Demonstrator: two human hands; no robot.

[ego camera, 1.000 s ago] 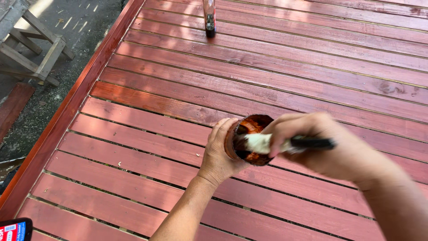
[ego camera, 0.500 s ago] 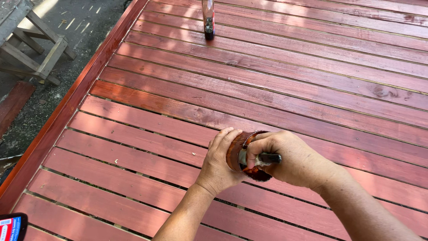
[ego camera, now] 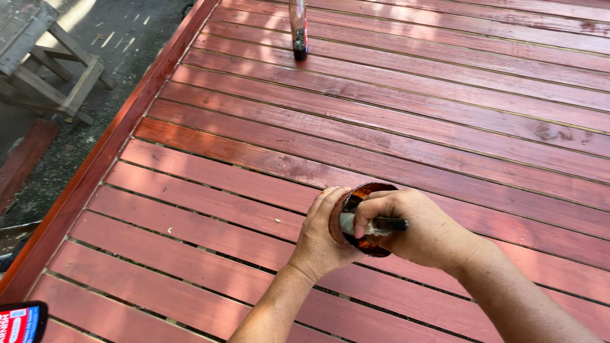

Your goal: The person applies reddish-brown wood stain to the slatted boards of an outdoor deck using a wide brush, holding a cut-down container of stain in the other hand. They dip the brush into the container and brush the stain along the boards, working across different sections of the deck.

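Note:
My left hand (ego camera: 321,236) grips a small round container (ego camera: 362,194) stained red-brown inside, tilted toward me above the deck. My right hand (ego camera: 422,230) is closed around a brush with a black handle (ego camera: 389,223). The brush's pale ferrule (ego camera: 347,222) points into the container, and the bristles are hidden inside it. Both hands hover over red-stained wooden deck boards (ego camera: 267,171).
A dark-tipped leg or post (ego camera: 298,30) stands on the boards at the top. The deck's left edge (ego camera: 95,181) drops to gravel ground with a weathered wooden bench (ego camera: 47,67). A phone corner (ego camera: 22,322) shows at bottom left.
My right hand has pushed the brush head down into the container; a second ago the pale bristles lay across its mouth. Both hands drifted slightly lower and right.

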